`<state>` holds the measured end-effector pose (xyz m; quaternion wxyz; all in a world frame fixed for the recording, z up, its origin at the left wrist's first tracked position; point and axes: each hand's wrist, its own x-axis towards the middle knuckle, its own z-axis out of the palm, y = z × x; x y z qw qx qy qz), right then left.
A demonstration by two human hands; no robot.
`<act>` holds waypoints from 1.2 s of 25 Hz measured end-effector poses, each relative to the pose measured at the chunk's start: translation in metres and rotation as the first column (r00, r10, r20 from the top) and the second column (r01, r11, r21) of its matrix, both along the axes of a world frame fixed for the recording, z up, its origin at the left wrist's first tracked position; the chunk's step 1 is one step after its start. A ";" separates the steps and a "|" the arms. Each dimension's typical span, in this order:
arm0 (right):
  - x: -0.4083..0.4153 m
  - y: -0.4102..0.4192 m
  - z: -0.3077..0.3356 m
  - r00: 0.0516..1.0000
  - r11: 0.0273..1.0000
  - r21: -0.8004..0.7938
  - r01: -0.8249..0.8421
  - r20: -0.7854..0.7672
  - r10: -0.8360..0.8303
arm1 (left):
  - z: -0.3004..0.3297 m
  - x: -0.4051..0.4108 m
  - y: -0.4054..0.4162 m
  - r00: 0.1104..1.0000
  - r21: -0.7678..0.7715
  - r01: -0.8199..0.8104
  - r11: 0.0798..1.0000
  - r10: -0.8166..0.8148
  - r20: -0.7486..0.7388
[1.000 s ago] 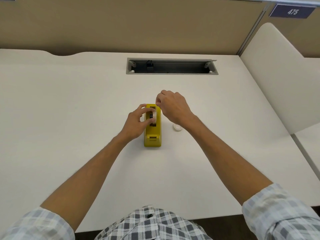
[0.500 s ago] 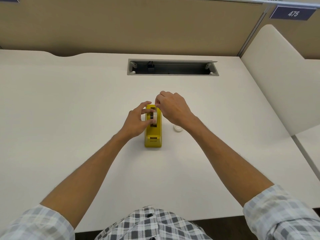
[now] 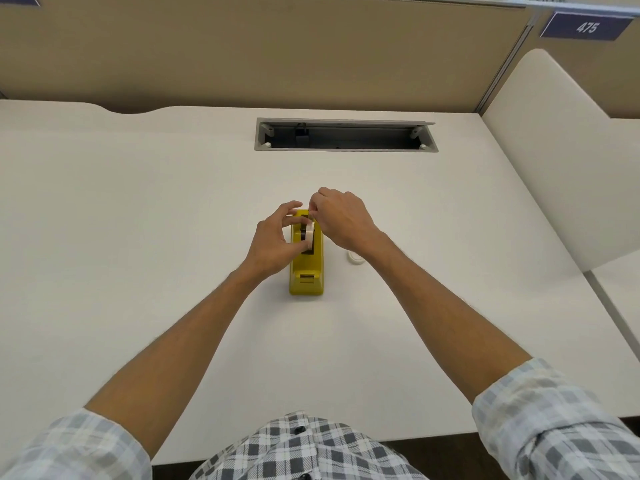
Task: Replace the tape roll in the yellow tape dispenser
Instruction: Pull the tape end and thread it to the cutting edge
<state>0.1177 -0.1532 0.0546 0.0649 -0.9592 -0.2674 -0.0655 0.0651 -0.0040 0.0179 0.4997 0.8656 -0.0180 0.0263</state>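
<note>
A yellow tape dispenser (image 3: 307,271) stands on the white desk (image 3: 138,220), its cutter end toward me. A white tape roll (image 3: 309,233) on a dark hub sits upright in the dispenser's slot. My left hand (image 3: 273,239) pinches the roll from the left with thumb and fingers. My right hand (image 3: 341,218) is over the dispenser's far end, fingertips pinched together at the roll's top edge; what they pinch is too small to tell. A second small white roll (image 3: 355,257) lies flat on the desk just right of the dispenser, partly hidden by my right wrist.
A grey cable slot (image 3: 346,135) is cut into the desk behind the dispenser. A beige partition wall (image 3: 277,53) stands at the back. A white divider panel (image 3: 554,161) rises on the right.
My left index finger has lifted and spread off the dispenser's top. The right hand's fingertips stay pinched at the roll. The dispenser has not moved.
</note>
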 end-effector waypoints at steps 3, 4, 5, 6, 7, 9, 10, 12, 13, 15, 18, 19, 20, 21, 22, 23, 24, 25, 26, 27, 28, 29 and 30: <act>0.001 0.000 -0.001 1.000 1.000 0.000 0.009 -0.016 -0.009 | -0.002 0.000 -0.004 0.999 -0.047 -0.036 0.998 0.036 -0.014; 0.001 0.000 -0.001 1.000 1.000 0.000 0.008 -0.019 -0.008 | -0.002 -0.001 -0.004 0.999 -0.075 -0.050 0.996 0.048 -0.021; 0.001 0.000 0.000 1.000 1.000 0.001 0.007 -0.020 -0.007 | -0.002 -0.001 -0.005 0.998 -0.102 -0.060 0.993 0.058 -0.027; 0.001 -0.001 0.000 1.000 1.000 0.006 0.008 -0.019 -0.008 | -0.002 -0.001 -0.005 0.998 -0.119 -0.066 0.991 0.064 -0.028; 0.001 -0.001 0.000 1.000 1.000 0.010 0.009 -0.017 -0.009 | -0.004 -0.001 -0.005 0.998 -0.124 -0.068 0.990 0.066 -0.025; 0.000 -0.001 0.000 1.000 1.000 0.011 0.005 -0.016 -0.005 | -0.005 0.000 -0.004 0.998 -0.110 -0.065 0.992 0.063 -0.022; -0.001 -0.001 0.001 1.000 1.000 0.008 0.004 -0.015 -0.004 | -0.005 0.001 -0.003 0.998 -0.102 -0.060 0.993 0.058 -0.023; -0.002 -0.001 0.002 1.000 1.000 0.010 0.005 -0.010 -0.005 | -0.005 0.003 -0.003 0.998 -0.093 -0.054 0.994 0.052 -0.032; -0.002 -0.001 0.003 1.000 1.000 0.015 0.004 -0.007 -0.004 | -0.006 0.004 -0.003 0.998 -0.092 -0.056 0.994 0.052 -0.039; -0.002 -0.001 0.004 1.000 1.000 0.020 -0.003 0.001 0.003 | -0.006 0.006 -0.002 0.997 -0.086 -0.064 0.994 0.060 -0.051; -0.003 -0.001 0.007 1.000 0.999 0.032 -0.010 0.016 0.009 | -0.006 0.008 0.000 0.996 -0.078 -0.071 0.994 0.067 -0.059; -0.003 -0.002 0.007 1.000 0.999 0.029 -0.013 0.018 0.013 | -0.006 0.007 0.000 0.996 -0.070 -0.071 0.995 0.067 -0.056; -0.003 -0.001 0.007 1.000 1.000 0.019 -0.018 0.019 0.017 | -0.005 0.007 0.001 0.996 -0.061 -0.070 0.996 0.067 -0.053; -0.003 0.000 0.006 1.000 1.000 0.008 -0.021 0.020 0.021 | -0.004 0.007 0.001 0.996 -0.054 -0.070 0.996 0.068 -0.050; -0.003 0.000 0.006 1.000 1.000 0.003 -0.020 0.020 0.020 | -0.004 0.006 0.001 0.997 -0.050 -0.070 0.996 0.067 -0.046; -0.003 0.001 0.006 1.000 1.000 0.003 -0.018 0.017 0.018 | -0.004 0.005 0.001 0.997 -0.050 -0.070 0.996 0.068 -0.044; -0.003 0.001 0.006 1.000 1.000 0.002 -0.015 0.011 0.015 | -0.004 0.004 0.000 0.997 -0.055 -0.072 0.996 0.070 -0.044; -0.004 0.001 0.005 1.000 1.000 -0.002 -0.011 0.001 0.011 | -0.004 0.003 -0.001 0.996 -0.061 -0.075 0.995 0.072 -0.043; -0.005 0.002 0.004 1.000 1.000 -0.006 -0.004 -0.012 0.004 | -0.004 0.002 -0.002 0.996 -0.068 -0.077 0.995 0.074 -0.042; -0.006 0.002 0.003 1.000 1.000 -0.006 0.006 -0.028 -0.006 | -0.005 0.001 -0.003 0.996 -0.075 -0.079 0.994 0.076 -0.041; -0.007 0.002 0.002 0.999 1.000 -0.005 0.016 -0.043 -0.017 | -0.005 0.001 -0.004 0.996 -0.083 -0.083 0.993 0.079 -0.043; -0.008 0.002 0.002 0.998 1.000 -0.006 0.024 -0.052 -0.025 | -0.006 0.001 -0.004 0.996 -0.089 -0.086 0.992 0.083 -0.044; -0.008 0.002 0.002 0.998 1.000 -0.009 0.028 -0.056 -0.028 | -0.006 0.001 -0.005 0.995 -0.091 -0.090 0.992 0.086 -0.046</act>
